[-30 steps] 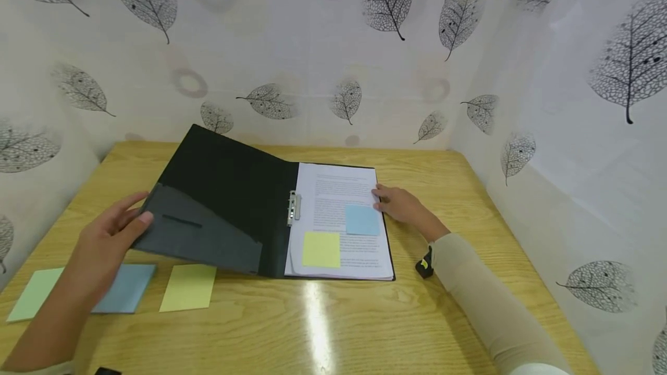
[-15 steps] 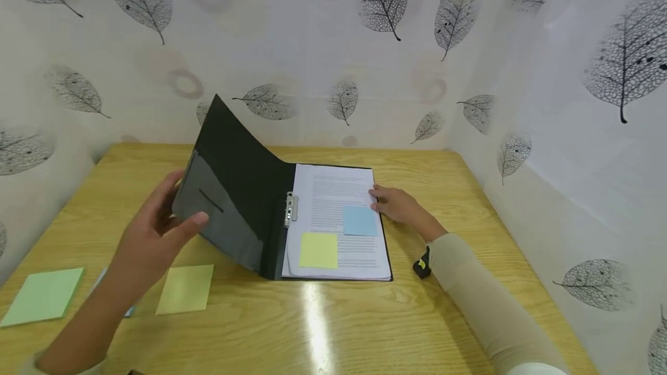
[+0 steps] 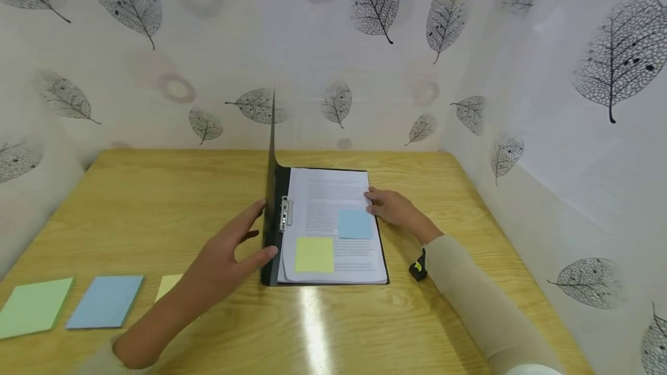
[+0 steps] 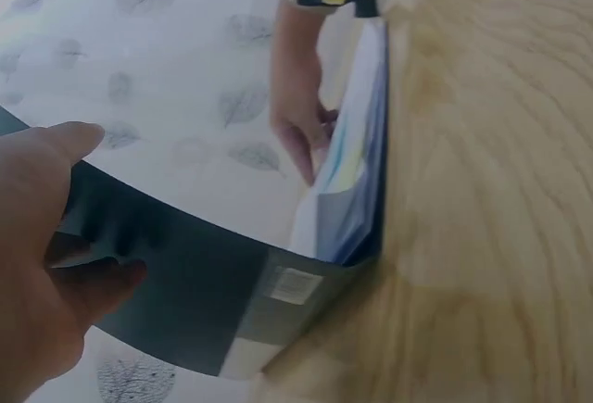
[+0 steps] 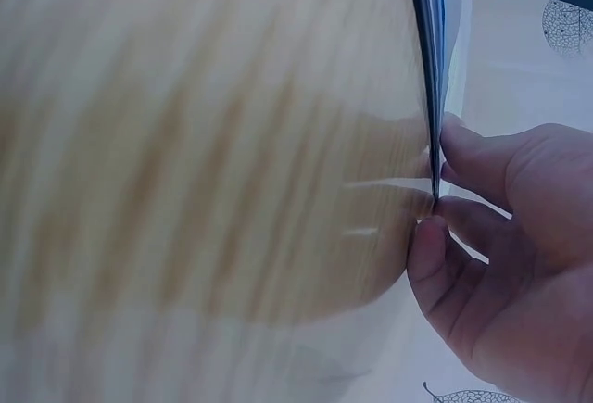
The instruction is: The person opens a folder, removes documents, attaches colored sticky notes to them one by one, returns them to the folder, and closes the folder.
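Observation:
A black clip folder (image 3: 283, 181) lies on the wooden table, its left cover raised to about vertical and seen almost edge-on in the head view. My left hand (image 3: 221, 259) holds this cover by its edge; in the left wrist view, the thumb and fingers lie on either side of it. Printed papers (image 3: 323, 190) rest in the right half beside a metal clip (image 3: 285, 213). A blue sticky note (image 3: 355, 224) and a yellow sticky note (image 3: 315, 254) are on the top sheet. My right hand (image 3: 393, 207) pinches the folder's right edge.
At the table's front left lie a green sticky note pad (image 3: 36, 307), a blue pad (image 3: 106, 301) and a yellow pad (image 3: 168, 285), the last partly covered by my left arm. A leaf-patterned white sheet (image 3: 312, 45) hangs behind and to the right of the wooden table (image 3: 172, 190).
My left hand has swung the left cover up and rightward from a low slant to about vertical. The blue pad has come back into sight. My right hand stays at the folder's right edge.

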{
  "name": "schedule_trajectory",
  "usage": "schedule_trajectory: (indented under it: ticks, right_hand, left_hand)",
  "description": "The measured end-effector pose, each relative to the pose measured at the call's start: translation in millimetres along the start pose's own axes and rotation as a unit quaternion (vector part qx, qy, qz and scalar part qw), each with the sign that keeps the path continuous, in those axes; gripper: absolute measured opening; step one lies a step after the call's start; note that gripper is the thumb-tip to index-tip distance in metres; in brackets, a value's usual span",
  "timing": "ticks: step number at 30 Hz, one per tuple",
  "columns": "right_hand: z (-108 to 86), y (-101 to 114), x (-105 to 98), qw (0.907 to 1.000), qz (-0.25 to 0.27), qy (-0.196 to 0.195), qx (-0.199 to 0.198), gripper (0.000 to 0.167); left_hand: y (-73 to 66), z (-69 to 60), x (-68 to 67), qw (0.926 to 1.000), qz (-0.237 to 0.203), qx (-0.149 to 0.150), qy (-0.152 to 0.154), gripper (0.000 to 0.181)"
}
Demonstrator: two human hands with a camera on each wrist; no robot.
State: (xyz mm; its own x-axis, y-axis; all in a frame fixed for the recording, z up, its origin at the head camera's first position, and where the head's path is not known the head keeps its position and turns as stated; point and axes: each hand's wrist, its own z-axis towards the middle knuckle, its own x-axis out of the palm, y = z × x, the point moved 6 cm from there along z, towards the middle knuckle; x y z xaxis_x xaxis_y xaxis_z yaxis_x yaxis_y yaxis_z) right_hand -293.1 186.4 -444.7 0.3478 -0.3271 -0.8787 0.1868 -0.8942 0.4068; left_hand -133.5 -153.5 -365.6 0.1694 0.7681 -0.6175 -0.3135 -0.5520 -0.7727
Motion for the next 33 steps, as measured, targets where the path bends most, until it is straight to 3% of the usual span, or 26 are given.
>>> schedule_trajectory:
  ticks: [5, 8, 12, 15, 20, 26, 29, 33]
  right_hand:
    - [3.1, -3, 1, 1.0, 0.004, 0.005, 0.004, 0.052]
    - [2.5, -3, 0, 0.9999, 0.011, 0.005, -0.007, 0.052]
    - [1.1, 1, -5, 0.9991, 0.001, -0.009, -0.042, 0.047]
    - [1.8, -1, -8, 0.9984, -0.003, -0.021, -0.052, 0.042]
    - [4.8, -12, -8, 0.9955, 0.086, -0.032, -0.024, 0.046]
    - [1.4, -25, -9, 0.9721, 0.225, -0.056, 0.037, 0.049]
    - [-0.8, -26, -11, 0.9641, 0.253, -0.069, 0.045, 0.052]
    - [-4.8, -17, -14, 0.9572, 0.278, -0.068, 0.041, 0.056]
  left_hand:
    - [12.8, 4.0, 25.3, 0.9952, 0.079, -0.028, 0.051, 0.09]
    - [18.4, 5.0, 40.6, 0.9911, 0.101, -0.032, 0.081, 0.09]
    - [14.9, 7.6, 57.5, 0.9859, 0.141, 0.004, 0.089, 0.081]
    - [7.3, 10.3, 68.8, 0.9769, 0.193, 0.046, 0.078, 0.073]
    - [-4.0, 14.8, 86.0, 0.9545, 0.275, 0.102, 0.056, 0.063]
    - [-12.7, 18.8, 98.5, 0.9267, 0.35, 0.13, 0.046, 0.059]
    - [-15.3, 20.1, 101.4, 0.9215, 0.364, 0.124, 0.053, 0.058]
    - [-17.9, 21.7, 102.4, 0.9202, 0.371, 0.109, 0.063, 0.058]
